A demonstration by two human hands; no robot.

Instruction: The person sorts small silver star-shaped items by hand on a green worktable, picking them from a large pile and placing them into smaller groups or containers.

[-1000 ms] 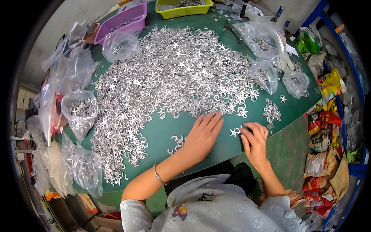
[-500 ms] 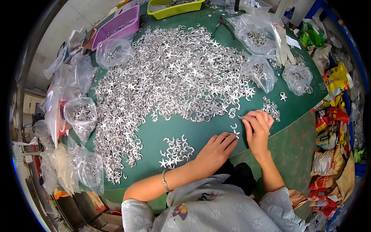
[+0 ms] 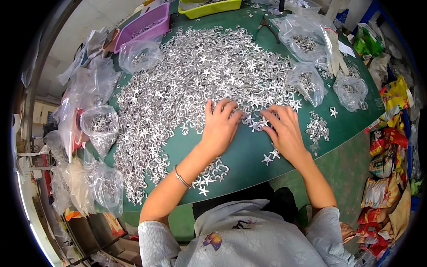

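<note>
A broad heap of small silver metal pieces [image 3: 195,75], rings, curved bits and starfish shapes, covers the table's middle. At its near edge my left hand [image 3: 221,124] rests with fingers spread over the pieces, holding nothing visible. To its right, my right hand [image 3: 287,133] has its thumb and fingers apart, the tips touching the heap's near right edge. A few loose pieces [image 3: 253,122] lie between the two hands. Starfish pieces [image 3: 269,159] sit just below my right hand. Behind my left forearm, a small group of curved and starfish pieces [image 3: 216,170] is partly hidden.
On the green table [image 3: 242,153], a small pile of pieces [image 3: 318,127] and one starfish [image 3: 333,111] lie right. Clear bags [image 3: 307,82] of parts flank the heap. Pliers [image 3: 267,30], a purple basket [image 3: 143,26] and a yellow tray [image 3: 209,10] stand far back.
Both hands have moved away from me to the heap's near edge, the left one farther and leftward. My right hand has opened from a pinch. Starfish pieces by my right wrist are now uncovered.
</note>
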